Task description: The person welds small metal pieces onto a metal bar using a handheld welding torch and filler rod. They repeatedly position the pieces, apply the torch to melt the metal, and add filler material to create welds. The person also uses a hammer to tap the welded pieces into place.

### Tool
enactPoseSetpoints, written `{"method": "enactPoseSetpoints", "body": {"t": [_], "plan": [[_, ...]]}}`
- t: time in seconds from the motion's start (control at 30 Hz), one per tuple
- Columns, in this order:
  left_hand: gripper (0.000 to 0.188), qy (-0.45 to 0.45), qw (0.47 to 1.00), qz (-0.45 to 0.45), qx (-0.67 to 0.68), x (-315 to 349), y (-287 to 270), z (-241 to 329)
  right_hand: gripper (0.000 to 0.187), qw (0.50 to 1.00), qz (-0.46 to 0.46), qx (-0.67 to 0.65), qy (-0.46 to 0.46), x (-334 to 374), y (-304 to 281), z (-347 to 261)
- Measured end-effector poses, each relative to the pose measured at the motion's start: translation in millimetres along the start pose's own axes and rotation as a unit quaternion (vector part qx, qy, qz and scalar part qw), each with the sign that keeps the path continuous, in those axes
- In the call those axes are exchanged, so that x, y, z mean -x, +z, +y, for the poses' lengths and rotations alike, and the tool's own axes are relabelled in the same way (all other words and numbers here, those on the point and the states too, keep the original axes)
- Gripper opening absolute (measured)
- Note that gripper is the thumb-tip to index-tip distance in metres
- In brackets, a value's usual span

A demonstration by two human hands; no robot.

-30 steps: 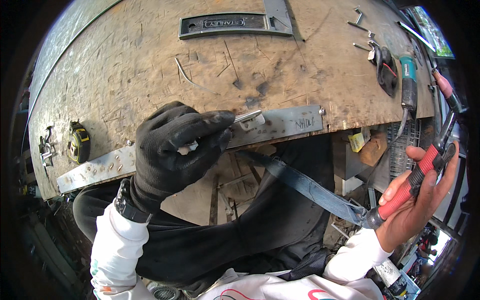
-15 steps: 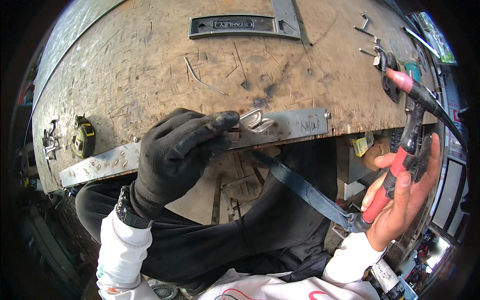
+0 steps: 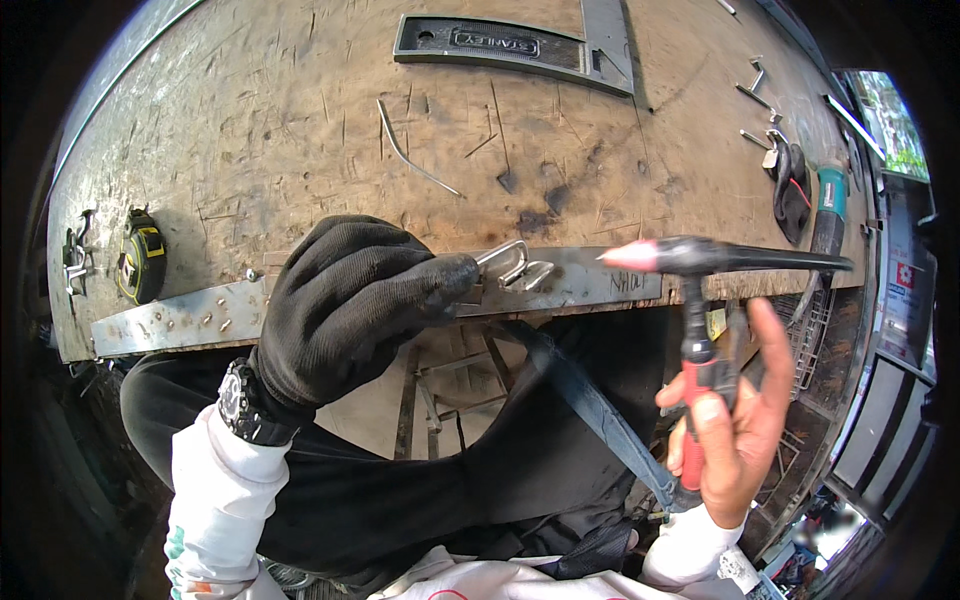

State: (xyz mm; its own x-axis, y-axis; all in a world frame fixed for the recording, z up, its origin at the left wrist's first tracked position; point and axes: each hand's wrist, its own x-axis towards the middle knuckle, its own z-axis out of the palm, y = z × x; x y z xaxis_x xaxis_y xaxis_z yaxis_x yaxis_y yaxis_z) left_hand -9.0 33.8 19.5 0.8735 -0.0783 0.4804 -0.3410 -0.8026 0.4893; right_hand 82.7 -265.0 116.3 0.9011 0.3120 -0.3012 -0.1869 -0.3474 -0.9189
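Observation:
My left hand, in a black knit glove with a watch at the wrist, is closed with its fingertips at one end of a bent metal rod. That shiny looped piece lies over a flat metal strip along the table's near edge. My bare right hand grips a welding torch by its red handle. The torch's pink nozzle points left toward the bent rod, apart from it, above the strip's right part. A blue-sleeved cable runs from the handle's lower end across my lap.
On the scarred wooden table lie a try square at the back and a thin curved wire. A tape measure sits at the left. Bent rod pieces and a teal-ended tool are at the right.
My right hand has brought the torch leftward from the right side, turning its nozzle toward the bent rod. My left hand keeps its place at the rod. The view has shifted slightly.

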Motion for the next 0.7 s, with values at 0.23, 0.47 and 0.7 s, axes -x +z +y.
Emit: {"method": "enactPoseSetpoints", "body": {"t": [0.23,0.47,0.7], "plan": [[0.051,0.033,0.999,-0.015,-0.032,5,1,-3,0.069,0.991,-0.097,0.061,0.067,-27,-1,-9],[0.051,0.006,0.999,-0.038,0.029,-10,-1,0,0.066,0.983,-0.124,0.109,0.084,-44,5,-21],[0.05,0.022,0.995,-0.096,-0.018,-14,-5,2,0.069,0.981,-0.13,0.14,0.043,-46,3,-19]]}}
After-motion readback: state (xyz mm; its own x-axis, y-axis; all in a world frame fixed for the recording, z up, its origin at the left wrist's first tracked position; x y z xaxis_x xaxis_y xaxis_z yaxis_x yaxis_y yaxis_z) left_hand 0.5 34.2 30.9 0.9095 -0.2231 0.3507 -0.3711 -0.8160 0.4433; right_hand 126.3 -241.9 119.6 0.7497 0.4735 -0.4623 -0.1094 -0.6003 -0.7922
